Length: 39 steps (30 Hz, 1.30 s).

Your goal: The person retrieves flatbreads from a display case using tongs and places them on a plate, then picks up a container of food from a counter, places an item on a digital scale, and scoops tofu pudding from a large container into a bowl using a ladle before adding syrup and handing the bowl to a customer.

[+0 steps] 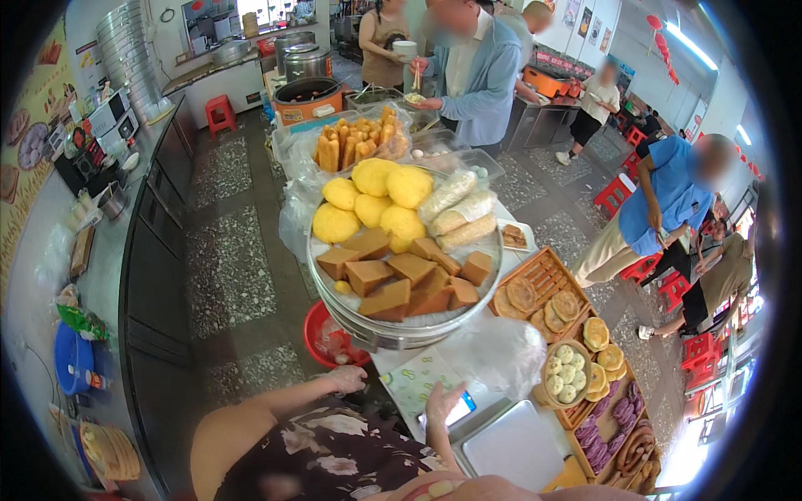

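Note:
My left hand, in a clear plastic glove, hangs by the red bucket, fingers loosely bent and nothing visible in them. My right hand, also gloved, is spread over a phone with a lit screen, partly covering it. Under that hand is a patterned green-and-white sheet on the white counter. A clear plastic bag lies beyond it. Ahead stands a round metal steamer tray holding brown cake blocks, yellow buns and wrapped pale rolls.
A flat metal scale plate is near my right. Wooden trays hold flat round cakes, purple rolls and a basket of small buns. Fried dough sticks stand behind the steamer. A person holds chopsticks and a dish.

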Tool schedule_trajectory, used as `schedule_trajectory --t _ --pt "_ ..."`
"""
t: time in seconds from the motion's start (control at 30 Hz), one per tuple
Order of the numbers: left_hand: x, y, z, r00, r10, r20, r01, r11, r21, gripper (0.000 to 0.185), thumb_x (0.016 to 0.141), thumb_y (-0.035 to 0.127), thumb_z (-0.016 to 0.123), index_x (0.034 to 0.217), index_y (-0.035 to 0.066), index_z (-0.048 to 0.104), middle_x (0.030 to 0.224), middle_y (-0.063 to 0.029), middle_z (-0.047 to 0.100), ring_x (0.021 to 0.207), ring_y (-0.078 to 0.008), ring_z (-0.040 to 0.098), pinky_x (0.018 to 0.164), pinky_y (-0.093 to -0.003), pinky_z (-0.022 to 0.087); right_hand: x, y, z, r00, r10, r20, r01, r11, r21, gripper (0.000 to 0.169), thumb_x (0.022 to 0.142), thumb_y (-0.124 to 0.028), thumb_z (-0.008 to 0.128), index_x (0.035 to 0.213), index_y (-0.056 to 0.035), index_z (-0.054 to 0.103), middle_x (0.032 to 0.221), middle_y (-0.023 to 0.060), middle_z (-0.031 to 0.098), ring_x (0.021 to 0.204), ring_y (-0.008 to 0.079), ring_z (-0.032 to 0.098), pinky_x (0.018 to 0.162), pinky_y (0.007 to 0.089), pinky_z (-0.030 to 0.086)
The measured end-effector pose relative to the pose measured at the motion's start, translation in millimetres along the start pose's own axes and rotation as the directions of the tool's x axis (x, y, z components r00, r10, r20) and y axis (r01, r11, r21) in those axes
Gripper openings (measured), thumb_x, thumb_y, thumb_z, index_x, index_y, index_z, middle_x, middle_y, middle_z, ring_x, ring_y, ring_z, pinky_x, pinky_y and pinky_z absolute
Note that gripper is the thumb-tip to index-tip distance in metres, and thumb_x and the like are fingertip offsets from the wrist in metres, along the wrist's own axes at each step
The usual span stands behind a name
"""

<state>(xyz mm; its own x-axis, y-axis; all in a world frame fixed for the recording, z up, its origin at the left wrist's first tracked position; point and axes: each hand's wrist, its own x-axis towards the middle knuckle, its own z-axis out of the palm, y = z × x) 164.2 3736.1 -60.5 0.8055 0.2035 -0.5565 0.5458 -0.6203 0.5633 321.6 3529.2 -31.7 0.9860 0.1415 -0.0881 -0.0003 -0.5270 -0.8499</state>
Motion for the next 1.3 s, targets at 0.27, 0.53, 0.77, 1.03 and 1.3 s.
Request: schedule_trajectory --t 0.27,0.53,0.77,1.03,1.3 --pt "-58.1 -163.4 -72.6 0.893 0.388 -0.227 -0.381 0.921 0.077 0.042 0.082 0.026 0.058 0.117 0.004 0.055 0.107 -0.0177 0.062 0.1 -0.0317 0.059 0.087 -0.0404 0.046 -113.3 -167.6 160.5 0.753 -0.632 0.184 0.639 0.769 0.026 0.023 0.078 -0.006 0.062 0.101 -0.003 0.06 0.101 0.0172 0.06 0.095 0.034 0.057 0.084 0.0409 0.045" --pt "-181.4 -377.7 -203.8 0.813 -0.071 -0.578 -0.107 0.957 -0.269 0.032 0.081 0.022 0.061 0.107 0.004 0.06 0.095 -0.0145 0.066 0.09 -0.0322 0.063 0.079 -0.0389 0.05 -239.2 -316.8 406.2 0.239 -0.688 0.685 0.577 0.668 0.47 0.012 0.083 -0.014 0.059 0.091 -0.0064 0.064 0.087 0.0128 0.065 0.083 0.0314 0.063 0.073 0.0389 0.05" --pt "-164.7 -518.3 -319.5 0.803 -0.352 -0.481 -0.064 0.751 -0.658 0.036 0.083 0.024 0.062 0.112 0.004 0.058 0.104 -0.0151 0.065 0.093 -0.0245 0.064 0.081 -0.0344 0.049 -230.0 -363.3 577.9 0.09 -0.519 0.85 0.652 0.676 0.344 0.018 0.086 -0.022 0.057 0.095 -0.0078 0.064 0.09 0.012 0.066 0.086 0.0305 0.063 0.074 0.039 0.049" --pt "-152.7 -785.6 -444.3 0.673 -0.623 -0.399 0.476 0.777 -0.412 0.029 0.085 0.021 0.054 0.107 0.004 0.062 0.102 -0.0152 0.065 0.094 -0.0311 0.062 0.08 -0.039 0.049 -143.2 -479.5 827.7 -0.04 -0.374 0.927 0.708 0.644 0.29 0.024 0.088 -0.027 0.051 0.099 -0.0089 0.062 0.095 0.0127 0.065 0.092 0.031 0.061 0.079 0.0421 0.048" --pt "-156.8 -945.4 -530.3 0.522 -0.843 0.13 0.769 0.399 -0.499 0.03 0.082 0.028 0.053 0.095 0.005 0.068 0.105 -0.0185 0.064 0.098 -0.0334 0.061 0.082 -0.0438 0.048 -77.5 -732.8 1059.6 -0.086 -0.548 0.832 0.606 0.634 0.481 0.021 0.088 -0.023 0.051 0.098 -0.0063 0.061 0.091 0.0138 0.064 0.087 0.0327 0.061 0.074 0.0414 0.048"
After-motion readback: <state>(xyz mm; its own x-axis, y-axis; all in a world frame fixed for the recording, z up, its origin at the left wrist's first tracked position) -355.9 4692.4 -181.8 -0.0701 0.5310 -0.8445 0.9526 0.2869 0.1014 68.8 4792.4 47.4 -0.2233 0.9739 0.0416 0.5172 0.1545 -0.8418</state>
